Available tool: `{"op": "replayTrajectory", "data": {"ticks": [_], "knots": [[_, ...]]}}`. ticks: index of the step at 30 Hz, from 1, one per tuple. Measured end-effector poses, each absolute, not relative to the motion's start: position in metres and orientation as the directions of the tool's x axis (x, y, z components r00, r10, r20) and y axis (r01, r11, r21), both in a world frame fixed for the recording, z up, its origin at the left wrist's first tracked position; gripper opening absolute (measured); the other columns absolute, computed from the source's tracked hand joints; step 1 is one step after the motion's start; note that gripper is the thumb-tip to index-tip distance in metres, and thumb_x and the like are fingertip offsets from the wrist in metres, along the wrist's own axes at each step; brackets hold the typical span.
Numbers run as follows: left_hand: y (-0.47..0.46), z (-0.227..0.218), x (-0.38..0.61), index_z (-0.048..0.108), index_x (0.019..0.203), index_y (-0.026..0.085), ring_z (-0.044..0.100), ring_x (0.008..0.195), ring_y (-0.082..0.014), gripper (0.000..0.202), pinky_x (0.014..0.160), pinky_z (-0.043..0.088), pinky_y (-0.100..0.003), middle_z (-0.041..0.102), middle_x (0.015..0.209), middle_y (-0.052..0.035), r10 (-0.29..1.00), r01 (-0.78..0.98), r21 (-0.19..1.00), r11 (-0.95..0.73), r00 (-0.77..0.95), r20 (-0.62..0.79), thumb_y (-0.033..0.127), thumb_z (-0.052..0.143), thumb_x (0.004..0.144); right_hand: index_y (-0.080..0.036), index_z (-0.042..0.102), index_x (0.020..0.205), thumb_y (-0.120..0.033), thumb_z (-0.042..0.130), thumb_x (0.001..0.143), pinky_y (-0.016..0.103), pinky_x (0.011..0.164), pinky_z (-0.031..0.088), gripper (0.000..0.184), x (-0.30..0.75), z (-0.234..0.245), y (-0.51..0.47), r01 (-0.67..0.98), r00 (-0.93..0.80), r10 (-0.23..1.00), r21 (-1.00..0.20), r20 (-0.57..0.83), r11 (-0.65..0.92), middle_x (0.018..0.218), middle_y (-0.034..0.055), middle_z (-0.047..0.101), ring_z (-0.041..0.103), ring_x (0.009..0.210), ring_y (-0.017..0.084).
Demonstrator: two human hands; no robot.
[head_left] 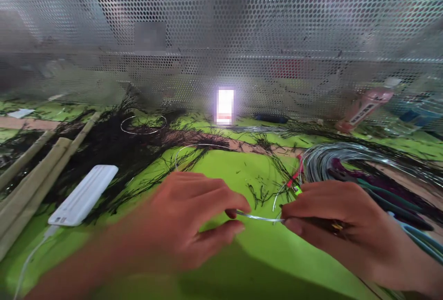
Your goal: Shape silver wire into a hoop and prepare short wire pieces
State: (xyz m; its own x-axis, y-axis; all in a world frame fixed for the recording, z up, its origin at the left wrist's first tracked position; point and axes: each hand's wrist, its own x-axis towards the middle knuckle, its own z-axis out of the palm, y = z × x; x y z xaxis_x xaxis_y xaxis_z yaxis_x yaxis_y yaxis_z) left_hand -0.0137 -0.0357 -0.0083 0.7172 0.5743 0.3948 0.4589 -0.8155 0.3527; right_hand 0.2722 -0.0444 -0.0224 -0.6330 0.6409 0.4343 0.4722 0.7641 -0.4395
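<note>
Right hand (341,226), 4 o'clock, pinches wire (258,218); left hand (195,217), 7 o'clock, grip unclear. Seemingly wire-handling step; next needs steadiness.

Smooth plastic here on the power bank (85,196), rough, matt wooden sticks (34,177) left of it, glossy metal wire (259,218) to its right, perforated metal screen (221,23) beyond!

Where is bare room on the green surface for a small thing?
Beyond the left hand, before the brown strip; also nearer you, between left hand and right hand. Crowded: left, with sticks and black strands; right, around the wire coil.
</note>
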Motion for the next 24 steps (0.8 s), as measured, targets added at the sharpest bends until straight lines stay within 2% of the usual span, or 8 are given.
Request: {"op": "replayTrajectory", "data": {"ticks": [4,9,13,16,19,20,22,24], "knots": [[-0.037,-0.008,-0.007,0.062,0.106,0.024,0.067,0.074,-0.0109,0.005,0.072,0.044,-0.027,0.074,0.088,0.0060,0.543,0.452,0.302,-0.839,0.720,0.432,0.024,0.057,0.106,-0.022,0.065,0.079,-0.020,0.057,0.103,0.026,0.049,0.032,0.026,0.270,-0.021,-0.044,0.441,-0.614,0.663,-0.510,0.429,0.739,0.056,-0.0064,0.054,0.045,0.050,0.007],[-0.042,-0.002,-0.005,0.059,0.099,0.024,0.060,0.068,-0.0099,0.010,0.066,0.037,-0.026,0.067,0.080,0.0080,0.610,0.483,0.396,-0.781,0.726,0.317,0.020,0.053,0.106,-0.022,0.065,0.079,-0.018,0.057,0.103,0.026,0.052,0.031,0.026,0.270,-0.021,-0.046,0.441,-0.630,0.663,-0.517,0.405,0.734,0.057,-0.0065,0.055,0.043,0.051,0.007],[-0.046,0.006,-0.001,0.058,0.092,0.023,0.059,0.068,-0.0108,0.014,0.067,0.038,-0.026,0.064,0.076,0.0076,0.673,0.544,0.461,-0.701,0.719,0.175,0.019,0.050,0.103,-0.021,0.068,0.078,-0.018,0.058,0.101,0.027,0.051,0.034,0.026,0.270,-0.019,-0.047,0.436,-0.608,0.685,-0.552,0.401,0.710,0.061,-0.0034,0.064,0.049,0.051,0.009],[-0.048,0.007,0.001,0.061,0.093,0.024,0.061,0.069,-0.0105,0.015,0.068,0.039,-0.026,0.066,0.077,0.0085,0.686,0.544,0.486,-0.685,0.705,0.178,0.020,0.050,0.104,-0.022,0.071,0.082,-0.016,0.059,0.100,0.025,0.050,0.037,0.022,0.266,-0.017,-0.046,0.419,-0.591,0.682,-0.560,0.430,0.715,0.062,-0.0044,0.067,0.054,0.051,0.008],[-0.049,0.006,0.000,0.061,0.093,0.025,0.061,0.068,-0.0094,0.015,0.067,0.039,-0.026,0.066,0.076,0.0102,0.687,0.537,0.492,-0.685,0.701,0.191,0.022,0.052,0.104,-0.026,0.071,0.096,-0.022,0.064,0.101,0.024,0.050,0.040,0.010,0.266,-0.019,-0.048,0.441,-0.576,0.656,-0.490,0.489,0.752,0.064,-0.0072,0.069,0.057,0.050,0.007],[-0.048,0.006,0.000,0.062,0.093,0.025,0.061,0.067,-0.0089,0.015,0.067,0.039,-0.026,0.066,0.076,0.0106,0.693,0.542,0.491,-0.682,0.694,0.197,0.022,0.053,0.104,-0.027,0.070,0.103,-0.027,0.063,0.102,0.024,0.049,0.041,0.007,0.269,-0.020,-0.049,0.471,-0.556,0.658,-0.459,0.507,0.753,0.068,-0.0065,0.071,0.057,0.049,0.008],[-0.047,0.006,-0.002,0.062,0.093,0.025,0.061,0.067,-0.0079,0.015,0.066,0.040,-0.025,0.066,0.076,0.0114,0.707,0.552,0.489,-0.675,0.674,0.216,0.022,0.053,0.104,-0.029,0.066,0.113,-0.036,0.051,0.108,0.026,0.049,0.046,0.017,0.283,-0.022,-0.052,0.558,-0.474,0.690,-0.420,0.547,0.716,0.077,-0.0023,0.075,0.060,0.052,0.011],[-0.045,0.008,-0.003,0.063,0.093,0.026,0.058,0.063,-0.0067,0.014,0.061,0.039,-0.023,0.066,0.075,0.0121,0.722,0.554,0.501,-0.665,0.649,0.240,0.022,0.054,0.104,-0.032,0.066,0.113,-0.038,0.037,0.111,0.030,0.053,0.053,0.030,0.310,-0.026,-0.058,0.632,-0.362,0.711,-0.402,0.602,0.662,0.086,0.0026,0.076,0.067,0.062,0.017]]}}
